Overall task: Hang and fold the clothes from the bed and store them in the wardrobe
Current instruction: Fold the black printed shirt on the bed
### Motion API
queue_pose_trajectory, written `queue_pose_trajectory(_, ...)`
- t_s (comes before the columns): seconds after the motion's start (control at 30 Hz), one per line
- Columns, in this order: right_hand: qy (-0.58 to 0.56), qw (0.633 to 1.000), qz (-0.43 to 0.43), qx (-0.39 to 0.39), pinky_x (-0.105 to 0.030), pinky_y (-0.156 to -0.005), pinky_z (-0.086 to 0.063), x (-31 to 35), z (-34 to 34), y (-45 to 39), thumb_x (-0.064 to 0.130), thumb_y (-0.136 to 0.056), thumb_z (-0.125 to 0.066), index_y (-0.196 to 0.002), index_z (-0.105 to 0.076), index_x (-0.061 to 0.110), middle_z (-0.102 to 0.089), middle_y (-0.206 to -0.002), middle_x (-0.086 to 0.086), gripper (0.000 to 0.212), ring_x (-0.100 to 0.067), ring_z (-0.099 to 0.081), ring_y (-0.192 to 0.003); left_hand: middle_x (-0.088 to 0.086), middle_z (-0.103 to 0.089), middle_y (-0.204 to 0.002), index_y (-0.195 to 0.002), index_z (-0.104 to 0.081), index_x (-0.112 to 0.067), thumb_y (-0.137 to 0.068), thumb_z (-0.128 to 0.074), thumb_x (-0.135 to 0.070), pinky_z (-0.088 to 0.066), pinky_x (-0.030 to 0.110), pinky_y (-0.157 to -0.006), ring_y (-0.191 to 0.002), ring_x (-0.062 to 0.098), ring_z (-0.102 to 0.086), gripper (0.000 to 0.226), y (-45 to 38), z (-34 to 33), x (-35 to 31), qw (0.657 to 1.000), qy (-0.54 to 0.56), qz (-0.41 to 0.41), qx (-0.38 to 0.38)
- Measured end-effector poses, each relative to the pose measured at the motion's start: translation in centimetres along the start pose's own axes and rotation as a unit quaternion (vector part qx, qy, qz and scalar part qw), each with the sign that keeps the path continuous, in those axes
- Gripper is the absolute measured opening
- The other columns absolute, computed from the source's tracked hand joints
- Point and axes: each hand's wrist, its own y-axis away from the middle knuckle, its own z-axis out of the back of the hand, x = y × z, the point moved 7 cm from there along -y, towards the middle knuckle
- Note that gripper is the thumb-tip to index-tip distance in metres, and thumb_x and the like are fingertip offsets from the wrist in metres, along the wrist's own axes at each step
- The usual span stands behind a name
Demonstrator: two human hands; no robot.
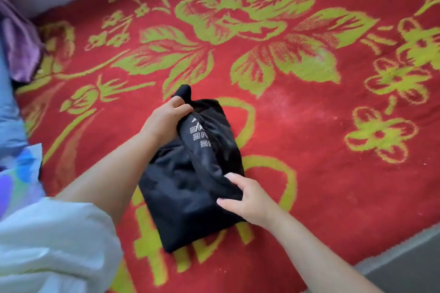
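Your left hand [167, 114] grips the folded black garment's [190, 185] far end; your right hand [247, 197] pinches its near-right edge, keeping folds together on the bed [309, 150].

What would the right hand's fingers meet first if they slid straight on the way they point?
The right hand points left across the folded black garment; it would probably meet the left forearm next, though depth is unclear.

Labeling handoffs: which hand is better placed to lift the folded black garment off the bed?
Probably the left hand: it already grips the bunched top of the black garment. The right hand only pinches its side edge.
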Motion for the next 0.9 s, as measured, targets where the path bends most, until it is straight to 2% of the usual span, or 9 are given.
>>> queue_pose_trajectory(0.13,0.155,0.987,0.033,0.041,-0.029,-0.113,-0.006,0.1,-11.7,-1.1,0.023,-0.087,-0.058,-0.127,-0.049,0.014,-0.055,-0.128,0.004,0.042,-0.011,-0.046,-0.122,0.024,-0.054,-0.110,-0.105,-0.041,-0.026,-0.063,-0.060,0.019,-0.051,0.045,-0.070,-0.090,0.042,-0.060,0.064,10.5,-0.9,9.1,0.996,-0.025,0.070,0.048)
queue_pose_trajectory(0.23,0.226,0.966,0.040,0.121,-0.028,-0.114,-0.006,-2.8,-19.0,-1.2,0.020,-0.091,-0.052,-0.137,-0.039,0.017,-0.028,-0.151,0.005,0.047,-0.006,-0.025,-0.138,0.016,-0.037,-0.140,-0.133,-0.043,-0.013,-0.072,-0.048,0.018,-0.040,0.039,-0.097,-0.126,0.034,-0.041,0.069,18.2,-3.7,15.6,0.972,-0.065,0.187,0.128)
queue_pose_trajectory(0.33,0.223,0.964,0.037,0.138,-0.010,-0.107,-0.012,-5.5,-21.5,-0.2,0.018,-0.092,-0.051,-0.136,-0.041,0.012,-0.032,-0.149,-0.001,0.046,-0.007,-0.029,-0.136,0.013,-0.008,-0.155,-0.147,-0.018,-0.016,-0.078,-0.047,0.013,-0.022,0.034,-0.111,-0.142,0.029,-0.013,0.080,24.4,-7.2,18.3,0.921,-0.065,0.334,0.191)
queue_pose_trajectory(0.47,0.175,0.974,0.077,-0.120,-0.004,-0.086,-0.039,-4.8,-14.6,1.9,0.019,-0.076,-0.040,-0.091,-0.069,0.000,-0.068,-0.091,-0.010,0.038,0.004,-0.055,-0.091,0.030,-0.040,-0.136,-0.132,-0.042,-0.002,-0.053,-0.056,0.022,-0.040,0.053,-0.096,-0.125,0.044,-0.041,0.084,25.6,-10.2,12.9,0.991,-0.094,0.100,0.002)
queue_pose_trajectory(0.53,0.261,0.939,0.123,-0.186,-0.004,-0.092,-0.035,-4.3,-10.7,2.4,0.011,-0.069,-0.035,-0.093,-0.067,0.000,-0.067,-0.093,-0.015,0.040,-0.005,-0.053,-0.092,0.019,-0.040,-0.134,-0.127,-0.042,-0.015,-0.059,-0.047,0.006,-0.036,0.051,-0.098,-0.123,0.035,-0.038,0.071,26.5,-12.4,9.2,0.991,-0.130,-0.036,-0.015)
queue_pose_trajectory(0.6,0.440,0.868,0.170,-0.155,-0.030,-0.102,-0.037,-4.3,-8.7,1.9,0.003,-0.062,-0.043,-0.116,-0.054,0.010,-0.056,-0.119,-0.019,0.056,-0.023,-0.044,-0.111,0.011,-0.034,-0.135,-0.128,-0.039,-0.021,-0.061,-0.047,-0.001,-0.025,0.046,-0.102,-0.124,0.029,-0.034,0.070,27.2,-14.2,7.0,0.987,-0.128,-0.096,-0.011)
queue_pose_trajectory(0.67,0.618,0.765,0.175,-0.042,-0.057,-0.094,-0.039,-6.3,-8.9,0.8,0.002,-0.044,-0.071,-0.133,-0.035,0.023,-0.037,-0.137,-0.013,0.098,-0.034,-0.032,-0.123,0.013,-0.035,-0.137,-0.129,-0.038,-0.018,-0.045,-0.067,-0.005,-0.022,0.045,-0.106,-0.126,0.030,-0.035,0.090,27.1,-16.1,6.3,0.988,-0.116,-0.097,0.027)
queue_pose_trajectory(0.73,0.690,0.706,0.159,0.036,-0.063,-0.095,-0.033,-8.1,-9.5,-0.3,0.008,-0.022,-0.086,-0.133,-0.034,0.024,-0.032,-0.139,-0.012,0.124,-0.034,-0.030,-0.125,0.020,-0.046,-0.135,-0.127,-0.039,-0.015,-0.027,-0.076,-0.020,-0.037,0.048,-0.102,-0.124,0.034,-0.046,0.107,26.6,-17.2,5.9,0.988,-0.117,-0.078,0.058)
queue_pose_trajectory(0.9,0.719,0.669,0.187,-0.030,-0.056,-0.099,-0.022,-9.5,-11.7,-3.1,-0.001,-0.062,-0.045,-0.129,-0.040,0.020,-0.039,-0.137,-0.018,0.070,-0.034,-0.036,-0.126,0.026,-0.051,-0.129,-0.123,-0.042,-0.009,-0.018,-0.078,-0.056,-0.041,0.059,-0.087,-0.125,0.035,-0.042,0.121,26.4,-18.5,4.8,0.990,-0.096,-0.014,0.099)
